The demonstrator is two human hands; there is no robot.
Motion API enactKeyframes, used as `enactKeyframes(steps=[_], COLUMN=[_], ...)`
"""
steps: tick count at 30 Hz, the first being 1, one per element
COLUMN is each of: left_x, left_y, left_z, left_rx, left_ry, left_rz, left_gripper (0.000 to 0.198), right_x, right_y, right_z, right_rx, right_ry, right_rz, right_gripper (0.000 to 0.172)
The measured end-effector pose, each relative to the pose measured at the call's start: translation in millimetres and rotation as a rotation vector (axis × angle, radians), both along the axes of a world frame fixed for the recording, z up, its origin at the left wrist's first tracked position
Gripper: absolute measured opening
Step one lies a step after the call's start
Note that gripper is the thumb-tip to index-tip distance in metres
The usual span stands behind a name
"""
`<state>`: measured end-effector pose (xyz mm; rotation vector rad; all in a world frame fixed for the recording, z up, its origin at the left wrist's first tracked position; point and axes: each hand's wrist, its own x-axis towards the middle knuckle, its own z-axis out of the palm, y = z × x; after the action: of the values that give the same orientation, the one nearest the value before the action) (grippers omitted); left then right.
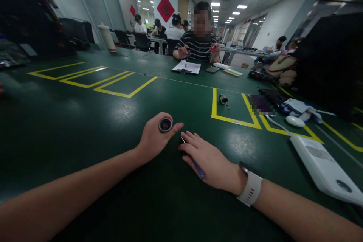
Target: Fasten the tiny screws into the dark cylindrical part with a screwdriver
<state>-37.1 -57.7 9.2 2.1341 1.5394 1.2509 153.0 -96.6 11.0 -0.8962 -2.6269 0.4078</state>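
Observation:
Near the middle of the table, my left hand [155,136] is wrapped round a small cylindrical part [165,124] with a grey metal rim and a dark hollow end turned up toward me. My thumb points to the right beside it. Just to the right, my right hand [208,159] is closed on a screwdriver [199,170] with a translucent purple handle. Its thin metal shaft sticks out past my fingers toward the left hand, and the tip is apart from the cylindrical part. My palm hides most of the handle.
A similar metal part [223,99] lies inside a yellow tape outline with tiny dark pieces beside it. A white device [326,170] with a cable lies at right. Across the table sits a person [195,47] behind a clipboard [186,67]. A tumbler [107,38] stands at far left.

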Motion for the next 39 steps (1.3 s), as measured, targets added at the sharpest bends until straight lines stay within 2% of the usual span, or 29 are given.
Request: enactKeyframes(steps=[7,10,12,15,17,19,22,26,30,33,36,39], left_x=[-1.9,-3.2,-4.1,-4.5,-3.5,-2.1,-0.5,-0.4,-0.2,0.1,0.1,0.2], left_y=[1.9,0.6,-0.6,-4.3,-8.2,-12.6,-16.9,-15.5,-11.8,-12.0,-14.1,-15.9], left_z=[0.9,0.7,1.1,3.4,5.7,8.1,10.3,10.9,11.0,12.6,14.7,15.6], left_rx=[-0.054,-0.073,-0.115,-0.237,-0.378,-0.553,-0.738,-0.807,-0.792,-0.812,-0.868,-0.876], left_ry=[0.002,-0.025,-0.073,-0.139,-0.203,-0.328,-0.558,-0.728,-0.773,-0.802,-0.828,-0.846], left_rz=[-0.075,-0.101,-0.12,-0.181,-0.25,-0.327,-0.406,-0.406,-0.372,-0.35,-0.319,-0.323], left_gripper=[0.029,0.029,0.026,0.022,0.024,0.033,0.044,0.043,0.037,0.038,0.041,0.041], right_x=[2.1,4.0,6.2,10.5,13.1,14.2,13.6,14.3,17.5,18.0,16.7,14.5], right_y=[-1.7,0.8,2.6,5.8,8.8,12.1,15.7,16.5,17.1,17.3,13.9,7.2], right_z=[1.4,0.6,0.0,-1.1,-3.1,-5.7,-8.3,-10.2,-14.1,-15.6,-13.1,-7.8], right_rx=[0.028,-0.036,-0.091,-0.27,-0.492,-0.693,-0.816,-0.805,-0.766,-0.743,-0.646,-0.447], right_ry=[-0.022,0.084,0.235,0.528,0.719,0.89,0.993,1.013,1.026,0.943,0.79,0.61], right_rz=[0.063,0.047,-0.02,-0.192,-0.301,-0.4,-0.494,-0.479,-0.466,-0.473,-0.464,-0.408], right_gripper=[0.029,0.026,0.024,0.024,0.021,0.027,0.034,0.025,0.024,0.025,0.028,0.029])
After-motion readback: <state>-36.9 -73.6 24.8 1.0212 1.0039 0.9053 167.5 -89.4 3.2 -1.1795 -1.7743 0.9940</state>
